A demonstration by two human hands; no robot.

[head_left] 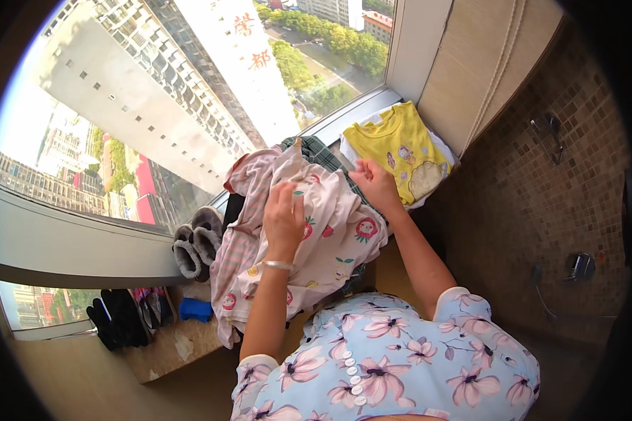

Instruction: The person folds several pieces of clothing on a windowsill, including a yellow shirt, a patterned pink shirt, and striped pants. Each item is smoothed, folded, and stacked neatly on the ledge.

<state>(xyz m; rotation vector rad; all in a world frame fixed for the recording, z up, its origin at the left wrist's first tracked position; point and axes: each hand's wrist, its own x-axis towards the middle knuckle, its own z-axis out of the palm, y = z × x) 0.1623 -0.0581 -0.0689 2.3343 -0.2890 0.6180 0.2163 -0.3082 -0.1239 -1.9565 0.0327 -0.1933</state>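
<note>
Window ledge (167,356) | clothes pile (330,231) | folded-shirt stack (397,151) | grey slippers (187,257) | blue cloth (195,309)

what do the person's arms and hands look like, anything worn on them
Both the left hand and right hand are ungloved. A pale, silvery bracelet circles the left wrist; none shows on the right. The forearms are bare below short, light-blue sleeves with pinkish-purple flowers and pale edging.

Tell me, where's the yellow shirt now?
In the head view, the yellow shirt lies at the upper right, on top of white cloth by the window, just beyond the person's right hand.
</note>
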